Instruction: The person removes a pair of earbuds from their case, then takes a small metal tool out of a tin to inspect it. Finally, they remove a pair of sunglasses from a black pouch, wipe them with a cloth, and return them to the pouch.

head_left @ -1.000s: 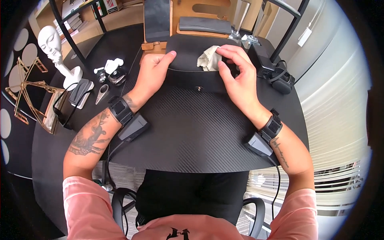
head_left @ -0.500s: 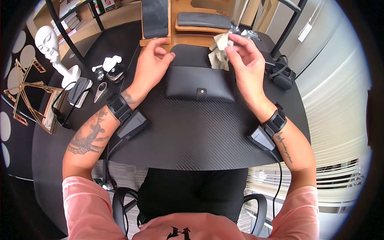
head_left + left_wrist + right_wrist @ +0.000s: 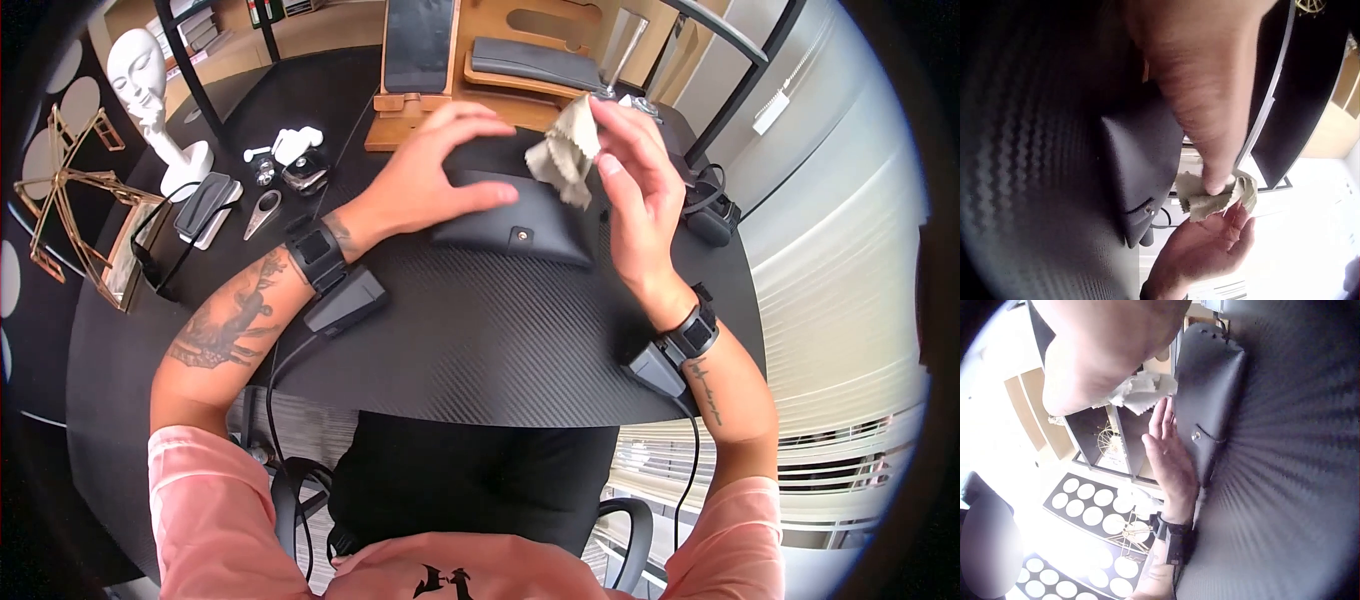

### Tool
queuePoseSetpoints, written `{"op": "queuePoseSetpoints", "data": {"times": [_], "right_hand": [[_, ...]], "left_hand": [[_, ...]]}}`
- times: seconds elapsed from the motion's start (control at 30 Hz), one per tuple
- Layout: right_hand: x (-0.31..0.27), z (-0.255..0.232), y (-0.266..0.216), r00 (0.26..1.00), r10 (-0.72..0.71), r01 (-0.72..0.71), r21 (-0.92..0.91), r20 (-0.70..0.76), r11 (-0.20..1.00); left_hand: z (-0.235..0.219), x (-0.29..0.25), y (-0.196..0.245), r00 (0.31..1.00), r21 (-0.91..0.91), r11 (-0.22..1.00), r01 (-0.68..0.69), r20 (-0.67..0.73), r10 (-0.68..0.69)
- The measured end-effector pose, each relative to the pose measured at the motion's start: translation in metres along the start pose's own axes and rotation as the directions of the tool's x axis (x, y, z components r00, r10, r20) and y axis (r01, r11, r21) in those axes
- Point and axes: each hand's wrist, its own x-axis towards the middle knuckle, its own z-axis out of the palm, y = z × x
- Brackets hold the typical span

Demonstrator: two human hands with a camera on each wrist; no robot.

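A pale cloth with zigzag edges (image 3: 566, 155) hangs crumpled from the right hand (image 3: 640, 190), pinched between thumb and fingers above the table. Under it lies a dark glasses case (image 3: 490, 215), its flap down over the front around a metal snap. The left hand (image 3: 430, 170) is spread over the case's left end, thumb and fingers apart, with nothing in it. In the left wrist view the cloth (image 3: 1216, 197) hangs beyond the case (image 3: 1141, 156); whether the left fingertips touch it cannot be told there.
A wooden stand (image 3: 400, 128) with a phone and a grey case (image 3: 535, 62) stands behind. On the left are a white head sculpture (image 3: 150, 100), scissors-like metal tool (image 3: 263, 214), glasses and small white items. A black headset (image 3: 710, 215) lies at the right.
The right hand has lifted the cloth clear of the case and moved slightly right. The case flap has come down over the front. The left hand has opened wider and moved right over the case.
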Motion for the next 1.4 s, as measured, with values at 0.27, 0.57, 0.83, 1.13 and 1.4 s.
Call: {"op": "queuePoseSetpoints", "data": {"times": [0.27, 0.57, 0.83, 1.13, 1.4], "right_hand": [[-0.009, 0.009, 0.017, 0.938, 0.335, -0.347, 0.23, 0.092, 0.909], [-0.013, 0.014, 0.016, 0.845, 0.491, -0.532, 0.249, 0.21, 0.809], [-0.016, 0.016, 0.021, 0.846, 0.481, -0.486, -0.037, 0.23, 0.873], [-0.012, 0.011, 0.025, 0.926, 0.313, -0.239, -0.313, 0.213, 0.919], [-0.01, 0.007, 0.031, 0.897, 0.422, -0.414, -0.083, 0.132, 0.906]], "left_hand": [[0.004, 0.0, -0.01, 0.986, 0.035, 0.988, 0.15, -0.081, -0.146], [0.005, 0.004, 0.01, 0.99, 0.052, 0.993, -0.108, -0.087, 0.112], [0.01, 0.002, -0.005, 0.982, -0.165, 0.984, 0.067, -0.162, -0.095], [0.01, 0.001, -0.007, 0.938, -0.381, 0.921, 0.084, -0.282, -0.203], [0.008, 0.001, -0.007, 0.92, -0.342, 0.931, 0.127, -0.309, -0.239]]}}
